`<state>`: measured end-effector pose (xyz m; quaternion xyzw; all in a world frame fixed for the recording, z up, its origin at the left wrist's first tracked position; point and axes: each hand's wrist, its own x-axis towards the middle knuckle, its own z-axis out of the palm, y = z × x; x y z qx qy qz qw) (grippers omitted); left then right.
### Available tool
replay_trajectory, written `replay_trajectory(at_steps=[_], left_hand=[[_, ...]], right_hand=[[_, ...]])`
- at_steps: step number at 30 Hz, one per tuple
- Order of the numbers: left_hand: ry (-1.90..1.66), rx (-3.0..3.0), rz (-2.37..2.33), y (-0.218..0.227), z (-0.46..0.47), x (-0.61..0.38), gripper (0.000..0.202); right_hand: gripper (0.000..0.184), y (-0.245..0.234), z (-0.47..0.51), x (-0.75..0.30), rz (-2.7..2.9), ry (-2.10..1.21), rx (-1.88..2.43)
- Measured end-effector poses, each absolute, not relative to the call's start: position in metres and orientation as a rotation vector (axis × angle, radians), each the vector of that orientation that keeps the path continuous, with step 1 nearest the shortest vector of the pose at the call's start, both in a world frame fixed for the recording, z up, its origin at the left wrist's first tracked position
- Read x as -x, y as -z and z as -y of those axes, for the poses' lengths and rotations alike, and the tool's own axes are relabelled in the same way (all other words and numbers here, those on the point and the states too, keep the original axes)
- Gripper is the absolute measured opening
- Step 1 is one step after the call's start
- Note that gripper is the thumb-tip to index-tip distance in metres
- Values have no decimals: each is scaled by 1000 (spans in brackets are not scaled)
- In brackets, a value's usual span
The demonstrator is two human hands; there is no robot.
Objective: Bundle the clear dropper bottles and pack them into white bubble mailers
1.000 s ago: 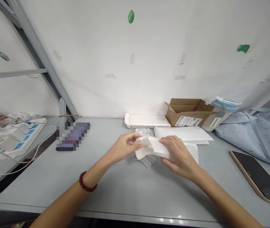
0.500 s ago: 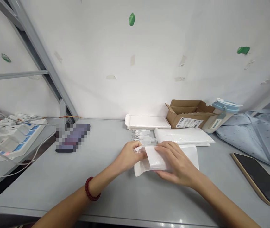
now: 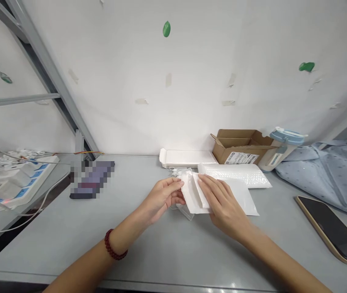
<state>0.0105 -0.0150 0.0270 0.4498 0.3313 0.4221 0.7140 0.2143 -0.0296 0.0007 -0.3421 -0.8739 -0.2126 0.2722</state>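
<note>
A white padded envelope is held above the grey table in front of me, its flap end facing left. My left hand pinches the left edge of that flap between thumb and fingers. Across the envelope's body lies my right hand, fingers gripping it near the folded opening. Part of a small clear plastic packet shows under the flap end; the envelope hides the rest. Just behind lies a white bubble-wrap mailer.
At the back stand a stack of flat white sleeves, an open cardboard box and a blue-lidded cup. To the right are a blue cloth bag and a phone. A power strip with cables sits left.
The envelope has been raised and tilted, with its flap end opened out toward the left. My left hand has moved from the opening to the flap's edge; the clear packet now shows below.
</note>
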Motion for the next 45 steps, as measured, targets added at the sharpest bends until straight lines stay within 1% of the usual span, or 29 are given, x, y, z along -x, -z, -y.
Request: replay_trajectory(at_steps=[3, 6, 9, 11, 14, 16, 19, 22, 24, 25, 28, 31, 33, 34, 36, 37, 38, 39, 41, 43, 44, 45], left_hand=[[-946, -1084, -707, -29, 18, -11, 20], [-986, -1390, -764, -29, 25, -13, 22], [-1112, -1881, -869, -23, 32, -16, 24], [-1199, -2170, -870, -17, 34, -19, 30], [-1265, -2425, -835, -7, 34, -23, 36], [-1309, -2487, -842, -2, 32, -25, 36], [-1347, -2483, -874, 0, 32, -28, 32], [-1329, -2425, -881, -3, 38, -31, 26], [-1257, -2370, -906, -4, 44, -35, 19], [-1199, -2333, -933, -5, 48, -37, 15], [-1028, -2120, -1009, -8, 55, -46, 18], [-892, -1733, -992, -10, 57, -56, 16], [-808, -1506, -975, -10, 55, -64, 13], [-773, -1432, -975, -8, 52, -68, 14], [-720, -1348, -978, -3, 47, -77, 14], [-707, -1325, -983, 0, 44, -82, 14], [-692, -1306, -985, 4, 41, -86, 17], [-677, -1292, -993, 7, 38, -91, 25], [-640, -1281, -1009, 12, 34, -97, 49], [-608, -1314, -1018, 12, 33, -100, 67], [-590, -1364, -1014, 11, 34, -100, 70], [-569, -1453, -1010, 10, 37, -98, 68]], right_hand=[[64, -3, 31, -212, 2376, 593, 906], [55, -7, 34, -210, 2384, 578, 910], [36, -10, 37, -209, 2341, 582, 886], [25, -11, 38, -211, 2307, 643, 834], [26, -12, 38, -216, 2298, 726, 791], [28, -13, 39, -218, 2310, 748, 797], [28, -15, 43, -217, 2332, 752, 783], [18, -20, 48, -217, 2343, 773, 774], [11, -24, 52, -219, 2298, 822, 793], [11, -25, 52, -220, 2268, 838, 808], [13, -25, 50, -224, 2233, 799, 857], [10, -21, 41, -225, 2269, 627, 896], [9, -18, 33, -227, 2289, 408, 967], [13, -17, 29, -229, 2306, 278, 1035], [28, -16, 21, -233, 2367, 53, 1214], [31, -16, 18, -236, 2411, -29, 1302], [29, -17, 16, -238, 2460, -84, 1384], [24, -17, 13, -241, 2508, -117, 1448], [15, -17, 8, -246, 2575, -139, 1554], [12, -14, 4, -249, 2590, -126, 1614], [12, -12, 3, -250, 2590, -117, 1625], [12, -10, 1, -251, 2592, -110, 1629]])
